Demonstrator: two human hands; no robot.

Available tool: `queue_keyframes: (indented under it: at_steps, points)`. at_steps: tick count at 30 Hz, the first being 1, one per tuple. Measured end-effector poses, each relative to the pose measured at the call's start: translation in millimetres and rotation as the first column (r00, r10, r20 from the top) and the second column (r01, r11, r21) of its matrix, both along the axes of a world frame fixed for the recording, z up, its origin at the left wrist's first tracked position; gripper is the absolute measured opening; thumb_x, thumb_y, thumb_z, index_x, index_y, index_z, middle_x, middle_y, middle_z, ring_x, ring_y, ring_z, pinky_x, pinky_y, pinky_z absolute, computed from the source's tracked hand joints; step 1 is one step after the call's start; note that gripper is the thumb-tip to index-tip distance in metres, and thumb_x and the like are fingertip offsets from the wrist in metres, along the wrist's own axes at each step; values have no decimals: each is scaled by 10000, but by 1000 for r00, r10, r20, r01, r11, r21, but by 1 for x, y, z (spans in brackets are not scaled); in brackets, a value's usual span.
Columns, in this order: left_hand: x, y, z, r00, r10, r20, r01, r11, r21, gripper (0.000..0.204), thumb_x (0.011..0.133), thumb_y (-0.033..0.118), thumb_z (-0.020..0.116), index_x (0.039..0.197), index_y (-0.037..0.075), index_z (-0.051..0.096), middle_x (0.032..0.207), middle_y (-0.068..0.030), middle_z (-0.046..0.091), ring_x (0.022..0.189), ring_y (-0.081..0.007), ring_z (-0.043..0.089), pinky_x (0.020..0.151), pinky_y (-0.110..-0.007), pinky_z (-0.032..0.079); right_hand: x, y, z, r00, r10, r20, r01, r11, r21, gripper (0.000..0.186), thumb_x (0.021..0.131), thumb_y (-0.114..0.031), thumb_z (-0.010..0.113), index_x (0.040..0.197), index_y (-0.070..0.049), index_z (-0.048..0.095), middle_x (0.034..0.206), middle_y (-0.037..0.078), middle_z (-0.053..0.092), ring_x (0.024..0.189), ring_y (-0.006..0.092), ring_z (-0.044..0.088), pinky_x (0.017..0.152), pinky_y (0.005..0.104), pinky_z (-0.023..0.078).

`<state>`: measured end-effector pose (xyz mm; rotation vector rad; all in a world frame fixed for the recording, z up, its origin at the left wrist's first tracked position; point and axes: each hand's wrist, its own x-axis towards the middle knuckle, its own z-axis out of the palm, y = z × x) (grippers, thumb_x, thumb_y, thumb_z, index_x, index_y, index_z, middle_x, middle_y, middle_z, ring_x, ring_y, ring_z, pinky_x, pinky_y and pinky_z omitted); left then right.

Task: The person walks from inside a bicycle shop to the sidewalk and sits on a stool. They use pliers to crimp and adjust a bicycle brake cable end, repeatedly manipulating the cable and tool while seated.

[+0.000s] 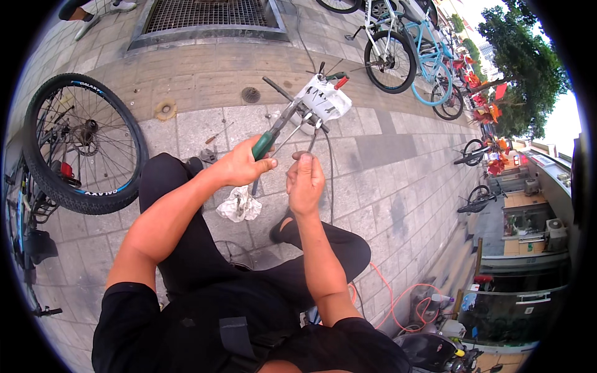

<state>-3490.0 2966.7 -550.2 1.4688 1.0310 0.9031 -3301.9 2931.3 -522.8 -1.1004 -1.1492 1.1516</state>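
Note:
My left hand (244,164) is closed round a green-handled tool (263,144), whose grey metal end points away from me toward a white tool holder; its exact kind is hard to make out. The fingers of my right hand (305,181) pinch a slim dark metal rod (313,142) just to the right of it. Both tools reach over the white tool holder (336,107), which carries several tools, one with a red handle (341,82). Below my left hand a crumpled white cloth or paper (239,205) lies on the paving.
A bicycle wheel (127,163) with a black tyre stands at my left. Ahead lies a metal floor grate (211,15). Parked white (371,28) and light blue (429,56) bicycles are at the far right. An orange hose (393,303) coils near my right side. A screwdriver (214,135) lies on the ground.

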Motion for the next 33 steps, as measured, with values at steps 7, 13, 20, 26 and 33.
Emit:
queue_keyframes:
  at_steps: [7,13,20,26,33]
  points:
    - [-5,6,10,997,-73,29,75,996,-58,411,916,272,790,1172,12,601,963,-69,640,900,-182,609,819,-364,523,9,-4,13,998,52,36,-53,998,16,400,1116,-373,498,1109,20,574,666,-8,489,498,39,422,435,214,356]
    - [-5,1,22,996,-73,40,78,989,-129,384,908,249,799,1138,2,615,951,-61,636,888,-165,597,811,-352,520,0,-9,22,994,14,111,-16,1000,13,383,1118,-364,494,1106,11,575,654,-8,494,484,42,420,433,220,354]
    - [-5,8,12,997,-66,41,70,992,-106,327,914,229,789,1109,17,633,914,-46,651,870,-156,601,802,-351,516,4,-8,12,989,24,146,-33,998,60,367,1117,-353,498,1112,5,578,654,-22,490,512,37,435,457,217,357]
    - [-8,8,10,998,-70,-3,69,993,-94,254,951,257,770,1006,50,633,833,0,634,785,-113,568,708,-320,493,-4,-11,18,993,5,121,-8,1000,27,368,1115,-353,504,1111,8,577,660,-28,489,512,34,428,453,217,348]
    - [1,2,11,984,-121,132,140,978,-154,228,990,226,711,1001,48,568,719,2,585,663,-94,525,606,-296,450,-5,-10,18,989,-49,140,43,998,46,357,1123,-335,479,1101,8,579,646,-25,478,500,34,416,443,220,344]
